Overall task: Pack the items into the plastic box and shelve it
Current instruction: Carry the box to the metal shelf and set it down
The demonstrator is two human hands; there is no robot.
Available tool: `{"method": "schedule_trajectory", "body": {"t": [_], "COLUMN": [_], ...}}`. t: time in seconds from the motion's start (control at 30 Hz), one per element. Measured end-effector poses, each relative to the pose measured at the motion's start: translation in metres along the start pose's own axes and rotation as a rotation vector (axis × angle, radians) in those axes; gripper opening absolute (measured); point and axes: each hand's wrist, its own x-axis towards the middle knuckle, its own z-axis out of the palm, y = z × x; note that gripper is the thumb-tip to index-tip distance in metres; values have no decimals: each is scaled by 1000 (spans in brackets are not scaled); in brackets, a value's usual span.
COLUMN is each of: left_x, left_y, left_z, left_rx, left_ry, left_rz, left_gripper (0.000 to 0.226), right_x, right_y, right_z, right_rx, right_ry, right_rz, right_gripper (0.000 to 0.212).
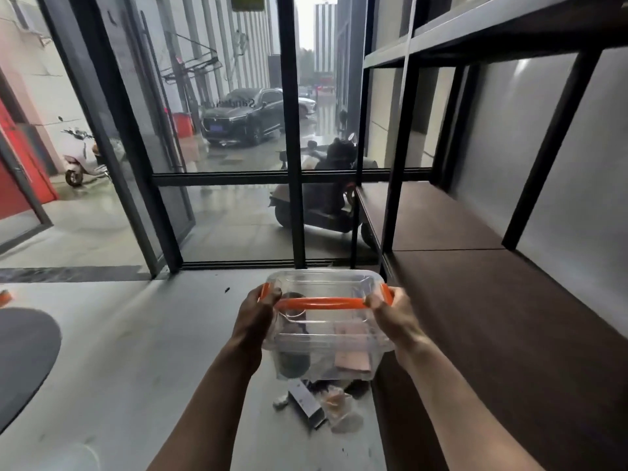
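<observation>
I hold a clear plastic box point(326, 338) in the air above the grey floor, its lid on and an orange handle point(319, 303) across the top. My left hand point(258, 314) grips its left end at the orange clip, my right hand point(390, 314) grips its right end. Inside the box lie a dark round item point(293, 363) and a pinkish flat item point(353, 360). On the floor below the box sits a small pile of loose items point(323, 402), among them a dark flat box and clear wrappers. The brown shelf point(492, 300) is just to the right.
The shelf unit has black metal posts point(401, 158) and a higher board point(475, 32). Ahead is a glass wall with black frames point(292, 130); scooters and a car stand outside. A dark round table edge point(23, 362) is at the left.
</observation>
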Motion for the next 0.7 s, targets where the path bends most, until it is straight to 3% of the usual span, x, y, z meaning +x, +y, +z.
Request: {"method": "schedule_trajectory", "body": {"t": [0.13, 0.3, 0.43, 0.6, 0.7], "left_x": [94, 195, 258, 309, 313], "left_y": [18, 29, 27, 21, 24], "left_z": [37, 110, 192, 307, 371], "left_rx": [65, 220, 275, 332, 393], "left_ry": [-39, -94, -289, -581, -775], "left_rz": [19, 97, 139, 157, 197], "left_gripper": [42, 35, 27, 57, 28], "right_x": [90, 176, 223, 260, 263], "right_y": [-18, -25, -10, 6, 18], "right_z": [-3, -28, -70, -136, -170], "right_rx": [23, -9, -58, -204, -213], "right_ry": [41, 214, 401, 691, 861], "right_rz": [8, 17, 52, 150, 235], "right_gripper": [50, 57, 66, 69, 68]}}
